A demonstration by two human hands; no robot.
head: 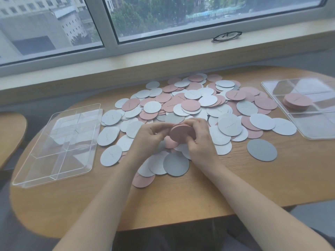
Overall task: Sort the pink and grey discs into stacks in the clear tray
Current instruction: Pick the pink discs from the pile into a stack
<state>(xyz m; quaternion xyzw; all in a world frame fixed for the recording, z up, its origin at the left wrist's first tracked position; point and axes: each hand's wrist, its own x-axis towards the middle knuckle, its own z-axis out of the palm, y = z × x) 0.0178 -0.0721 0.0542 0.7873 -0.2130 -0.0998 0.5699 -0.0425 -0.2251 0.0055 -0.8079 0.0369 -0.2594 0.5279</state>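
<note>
A wide heap of pink and grey discs (208, 104) covers the middle of the wooden table. Over its near edge both hands hold a small stack of pink discs (181, 134). My left hand (151, 134) grips the stack's left side, my right hand (200, 136) its right side. A clear divided tray (54, 153) lies empty at the left. Another clear tray (311, 124) at the right holds a stack of pink discs (296, 102) in a middle compartment.
A dark grey disc (262, 150) lies alone right of the heap. A pair of black glasses (226, 36) rests on the window sill behind the table. Part of a second wooden surface (10, 134) shows at the far left.
</note>
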